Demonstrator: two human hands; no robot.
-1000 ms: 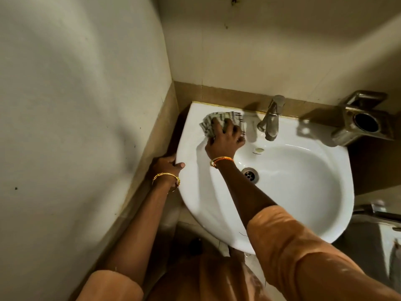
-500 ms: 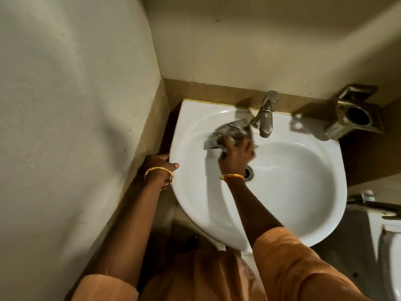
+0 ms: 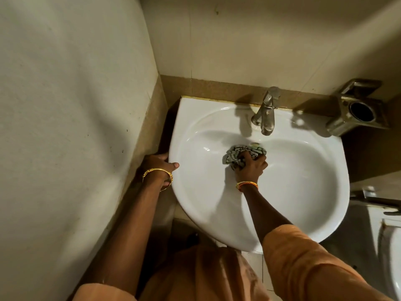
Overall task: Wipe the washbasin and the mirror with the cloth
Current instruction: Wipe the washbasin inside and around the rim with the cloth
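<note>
A white washbasin [image 3: 303, 192] is fixed to the back wall, seen from above. My right hand [image 3: 250, 167] grips a bunched checked cloth [image 3: 238, 154] and presses it against the inside of the bowl, just below the metal tap [image 3: 265, 111]. The hand and cloth cover the drain. My left hand [image 3: 159, 166] holds the basin's left rim, thumb on top and fingers curled under the edge. No mirror is in view.
A metal holder [image 3: 358, 109] with a round opening is mounted on the wall right of the tap. A side wall [image 3: 76, 127] stands close on the left. Part of a white toilet [image 3: 390, 246] shows at the lower right.
My right hand has carried the cloth from the basin's back left ledge down into the bowl, to below the tap. My left hand has stayed on the left rim.
</note>
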